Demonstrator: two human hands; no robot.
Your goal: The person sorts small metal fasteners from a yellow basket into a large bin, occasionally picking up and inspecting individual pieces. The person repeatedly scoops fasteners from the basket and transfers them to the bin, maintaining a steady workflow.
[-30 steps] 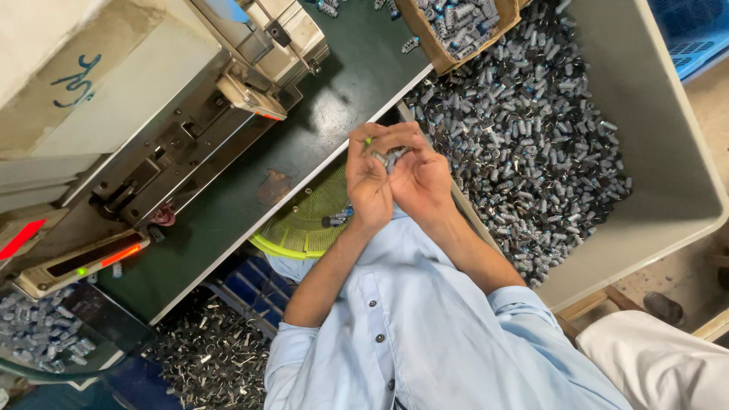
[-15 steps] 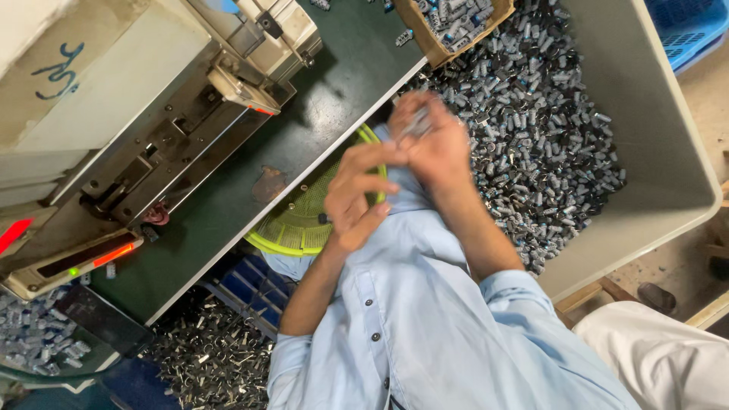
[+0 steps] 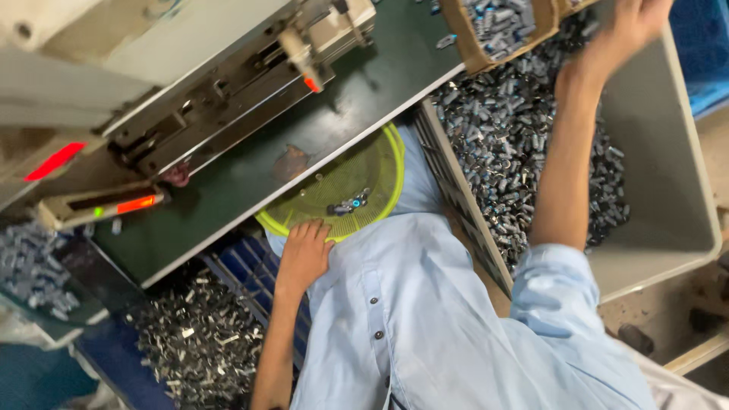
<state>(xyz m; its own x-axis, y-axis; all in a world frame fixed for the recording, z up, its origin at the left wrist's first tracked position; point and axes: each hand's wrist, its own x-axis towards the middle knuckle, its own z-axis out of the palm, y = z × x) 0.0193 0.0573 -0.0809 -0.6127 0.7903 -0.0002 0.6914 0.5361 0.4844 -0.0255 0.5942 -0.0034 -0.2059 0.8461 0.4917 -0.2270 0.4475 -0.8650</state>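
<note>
Left hand (image 3: 304, 254) loosely open on yellow basket (image 3: 383, 163); right hand (image 3: 630, 23) spread above grey bin (image 3: 668, 190).

there is one view only, from a camera on the person's head, looking steeply down over the pale blue shirt front. it sits close above the left hand (image 3: 304, 254) at the round yellow-green mesh basket (image 3: 383, 163), while the right hand (image 3: 630, 23) reaches out to the top edge, over the big grey plastic tub (image 3: 668, 175). the frame is tilted.
</note>
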